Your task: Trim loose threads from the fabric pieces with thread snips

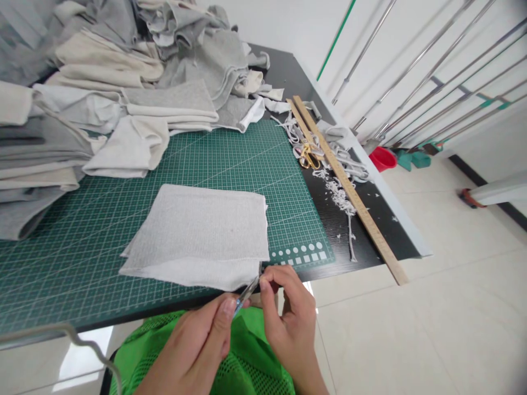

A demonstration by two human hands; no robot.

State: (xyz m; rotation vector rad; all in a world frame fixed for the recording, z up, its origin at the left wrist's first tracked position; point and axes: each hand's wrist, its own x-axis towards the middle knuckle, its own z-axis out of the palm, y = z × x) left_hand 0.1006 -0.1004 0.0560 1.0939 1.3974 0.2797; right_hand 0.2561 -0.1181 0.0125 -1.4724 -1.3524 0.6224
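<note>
Left hand (193,345): at the near desk edge, fingers closed around small thread snips (246,293); the blade tips point up toward the near right corner of the folded cloth.
Right hand (288,318): just beside the left hand, thumb and forefinger pinched together at the snip tips; what they pinch is too small to tell.
Thread snips: metal blades with a blue part at the grip, tilted, tips touching or just short of the cloth corner; which one cannot be told.
Green mesh fabric (247,362): below both hands, in front of the desk edge.
Folded cloth (201,236): light grey knit piece, folded flat in layers, lying on the cutting mat with its near edge overhanging the desk edge.
Cutting mat (230,159): green, gridded, covering most of the desk top.
Desk (349,230): black top, bare strip along the right side.
Wooden rulers (349,189): two long rulers, lying diagonally on the bare strip, right of the mat.
Scissors (308,156): gold-handled, beside the rulers among white cloth trimmings (340,192).
Fabric stack (102,88): grey and cream pieces piled at the far left of the desk.
Red bucket (382,158): on the floor beyond the desk.
</note>
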